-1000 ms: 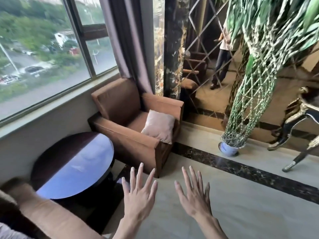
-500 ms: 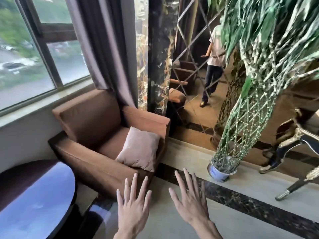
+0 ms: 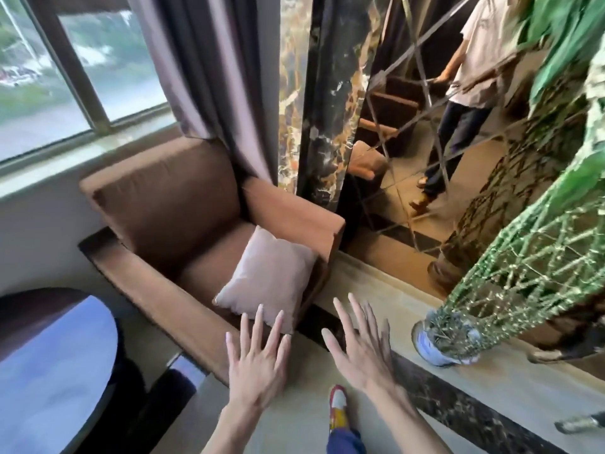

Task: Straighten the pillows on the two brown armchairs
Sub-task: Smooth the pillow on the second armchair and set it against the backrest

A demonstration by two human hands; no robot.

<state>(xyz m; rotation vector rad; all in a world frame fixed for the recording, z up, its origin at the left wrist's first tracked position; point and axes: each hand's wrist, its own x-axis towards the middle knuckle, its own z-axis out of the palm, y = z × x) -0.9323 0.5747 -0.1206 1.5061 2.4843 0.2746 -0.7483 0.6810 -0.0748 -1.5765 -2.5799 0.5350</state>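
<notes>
**Hands out, pillow leaning in the chair**

Both palms down, fingers spread wide, gripping nothing. Left hand [image 3: 258,365] stretched toward the brown armchair [image 3: 170,204], its fingertips [image 3: 259,309] overlapping the lower edge of the pillow [image 3: 268,276] as seen from the head camera; actual contact impossible to judge. Right hand [image 3: 360,345] just beside the left, over the dark marble strip in the floor [image 3: 458,411], clear of the chair.

Pale pink pillow sitting on the seat cushion, tilted back against the armrest on the mirror side, one corner pointing up, lower edge near the seat's front. Only one armchair in view, set under the window [image 3: 82,60], with a grey curtain [image 3: 209,77] hanging behind its back corner.

Dark round desk [image 3: 55,365] at lower left, near the chair's other armrest. Mirrored wall [image 3: 425,126] to the right of the chair, a potted plant [image 3: 445,339] in a blue-white pot standing on the ledge below it. A red, white and yellow shoe [image 3: 339,407] on the floor between the two forearms.
</notes>
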